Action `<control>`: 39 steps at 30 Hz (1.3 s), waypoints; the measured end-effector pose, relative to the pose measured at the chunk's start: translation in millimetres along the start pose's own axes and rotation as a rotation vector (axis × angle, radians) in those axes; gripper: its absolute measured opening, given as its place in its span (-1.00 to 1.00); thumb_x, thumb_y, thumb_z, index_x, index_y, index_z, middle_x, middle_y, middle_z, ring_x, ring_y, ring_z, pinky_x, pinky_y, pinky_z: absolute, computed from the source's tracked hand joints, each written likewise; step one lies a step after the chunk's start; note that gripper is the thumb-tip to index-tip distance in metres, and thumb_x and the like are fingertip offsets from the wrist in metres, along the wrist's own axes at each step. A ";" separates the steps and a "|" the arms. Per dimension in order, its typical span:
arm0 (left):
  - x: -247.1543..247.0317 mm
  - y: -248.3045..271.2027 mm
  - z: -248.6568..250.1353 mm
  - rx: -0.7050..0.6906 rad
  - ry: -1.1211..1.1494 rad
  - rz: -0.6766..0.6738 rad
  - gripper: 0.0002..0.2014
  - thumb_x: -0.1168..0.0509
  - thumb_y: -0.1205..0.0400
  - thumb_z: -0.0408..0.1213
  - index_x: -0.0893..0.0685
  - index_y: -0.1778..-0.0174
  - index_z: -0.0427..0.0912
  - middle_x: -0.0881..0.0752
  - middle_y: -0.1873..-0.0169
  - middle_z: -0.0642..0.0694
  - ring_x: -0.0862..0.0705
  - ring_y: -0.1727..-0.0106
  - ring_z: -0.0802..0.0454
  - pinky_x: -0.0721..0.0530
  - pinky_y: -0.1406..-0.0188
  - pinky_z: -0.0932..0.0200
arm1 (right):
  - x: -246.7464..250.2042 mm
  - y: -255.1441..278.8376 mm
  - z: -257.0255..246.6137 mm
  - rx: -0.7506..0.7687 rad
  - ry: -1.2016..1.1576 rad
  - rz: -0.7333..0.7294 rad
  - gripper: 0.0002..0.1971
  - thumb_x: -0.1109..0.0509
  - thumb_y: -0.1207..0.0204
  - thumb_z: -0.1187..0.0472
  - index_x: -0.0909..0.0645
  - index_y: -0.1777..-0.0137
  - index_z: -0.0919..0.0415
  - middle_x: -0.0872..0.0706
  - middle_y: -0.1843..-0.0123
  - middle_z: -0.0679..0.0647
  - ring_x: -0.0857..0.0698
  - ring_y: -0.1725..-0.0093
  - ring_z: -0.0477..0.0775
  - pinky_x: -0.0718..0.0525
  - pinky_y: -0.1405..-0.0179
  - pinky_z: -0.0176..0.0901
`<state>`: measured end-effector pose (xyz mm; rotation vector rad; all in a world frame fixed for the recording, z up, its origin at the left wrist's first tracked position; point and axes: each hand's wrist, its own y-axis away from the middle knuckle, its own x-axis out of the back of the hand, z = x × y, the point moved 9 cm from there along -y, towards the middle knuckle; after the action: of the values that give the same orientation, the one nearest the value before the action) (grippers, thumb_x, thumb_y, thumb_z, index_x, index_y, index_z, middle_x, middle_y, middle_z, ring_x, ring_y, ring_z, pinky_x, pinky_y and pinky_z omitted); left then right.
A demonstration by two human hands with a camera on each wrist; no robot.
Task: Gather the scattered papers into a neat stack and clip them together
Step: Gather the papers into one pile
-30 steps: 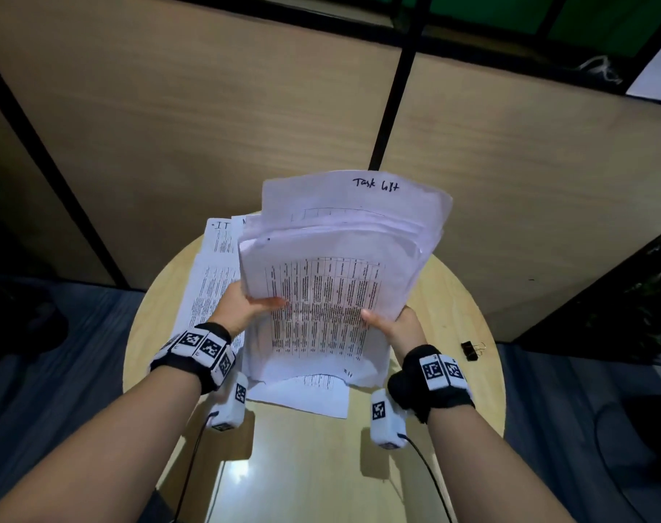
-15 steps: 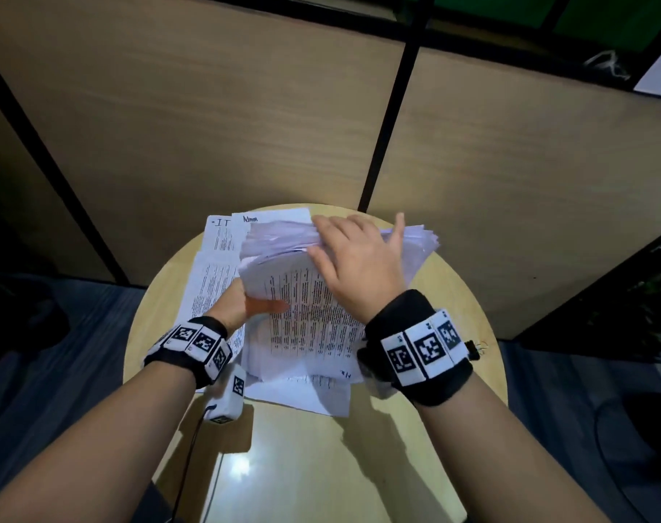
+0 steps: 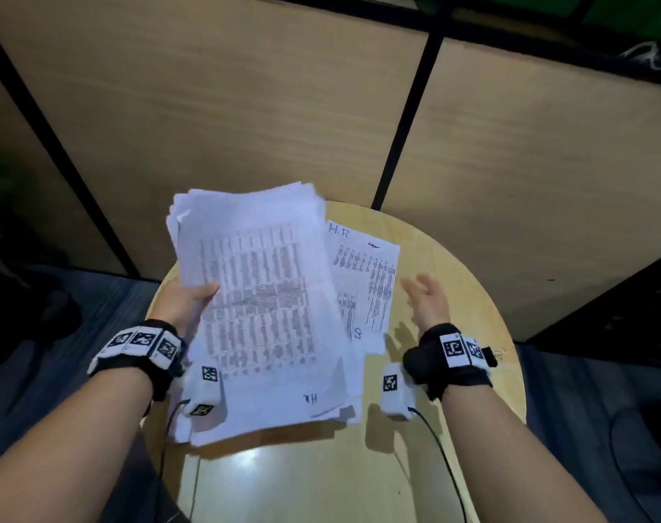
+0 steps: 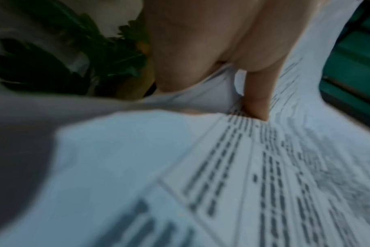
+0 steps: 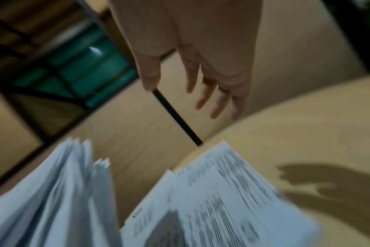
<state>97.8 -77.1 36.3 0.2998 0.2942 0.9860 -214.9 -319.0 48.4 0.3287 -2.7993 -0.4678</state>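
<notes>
Now left hand (image 3: 187, 300) grips paper stack (image 3: 261, 307); right hand (image 3: 428, 300) hovers, fingers loose.

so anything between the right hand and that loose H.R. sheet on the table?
Nothing visible. The right hand hovers open just right of the H.R. sheet, bare table between them. The stack in the left hand overlaps only the sheet's left edge.
</notes>
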 end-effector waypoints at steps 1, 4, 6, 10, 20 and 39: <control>9.8 -6.3 -9.1 0.027 -0.021 0.035 -0.57 -0.26 -0.59 -0.55 -0.50 -0.41 -0.37 -0.62 -0.30 -0.29 -0.66 -0.10 -0.16 -0.52 -0.20 0.02 | -6.8 -8.7 32.5 -0.162 -0.019 -0.028 -0.52 -0.39 -0.55 0.10 -0.45 -0.45 0.17 -0.57 -0.37 0.17 -0.59 -0.20 0.16 -0.57 -0.10 -0.03; 43.6 -20.8 -43.8 0.154 -0.148 0.165 -0.60 -0.29 -0.58 -0.52 -0.52 -0.36 -0.40 -0.63 -0.22 -0.24 -0.63 -0.12 -0.25 -0.49 -0.14 -0.04 | -28.2 -7.0 97.0 -0.490 -0.017 -0.128 -0.57 -0.40 -0.55 0.20 -0.53 -0.40 0.29 -0.63 -0.16 0.19 -0.60 0.11 0.12 -0.65 -0.17 -0.03; 66.2 -38.4 -69.7 0.245 -0.236 0.237 -0.64 -0.34 -0.54 -0.53 -0.55 -0.26 -0.52 -0.67 0.02 -0.32 -0.61 0.15 -0.22 -0.49 0.03 0.03 | -45.8 -4.9 113.8 -0.486 0.220 -0.221 -0.56 -0.33 -0.60 0.25 -0.46 -0.45 0.36 -0.62 -0.19 0.19 -0.55 0.06 0.09 -0.57 -0.12 -0.20; 100.3 -79.2 -112.5 0.385 -0.403 0.301 -0.68 -0.46 -0.44 -0.47 -0.61 -0.04 -0.58 -0.72 0.14 -0.42 -0.70 0.12 -0.29 -0.64 0.07 -0.03 | -76.8 -1.5 129.9 -0.467 0.623 -0.131 -0.31 -0.40 -0.36 0.16 -0.27 -0.49 0.22 -0.51 -0.38 0.26 -0.59 0.09 0.17 -0.59 0.27 -0.11; 102.1 -94.0 -120.0 0.381 -0.517 0.224 -0.80 -0.44 -0.46 -0.45 -0.61 0.09 -0.44 -0.58 0.43 -0.26 -0.53 0.39 -0.16 -0.51 0.31 0.02 | -107.9 -23.0 148.8 -0.463 0.524 -0.127 -0.24 -0.49 -0.37 0.01 -0.34 -0.54 0.25 -0.60 -0.38 0.26 -0.58 -0.33 0.29 -0.57 -0.32 0.07; 86.8 -105.6 -120.4 0.408 -0.496 0.147 -0.64 -0.36 -0.56 -0.43 -0.56 -0.26 -0.46 -0.67 -0.18 -0.43 -0.58 0.08 -0.22 -0.52 0.01 -0.02 | -187.9 -20.6 150.5 -0.492 0.295 -0.314 -0.59 -0.55 -0.37 0.15 -0.40 -0.09 0.02 -0.67 0.58 0.04 -0.62 0.59 -0.08 -0.54 0.46 -0.32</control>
<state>178.8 -44.5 -123.6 0.9320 0.0153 0.9573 -82.8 -245.4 -140.1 0.6615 -2.2589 -1.0560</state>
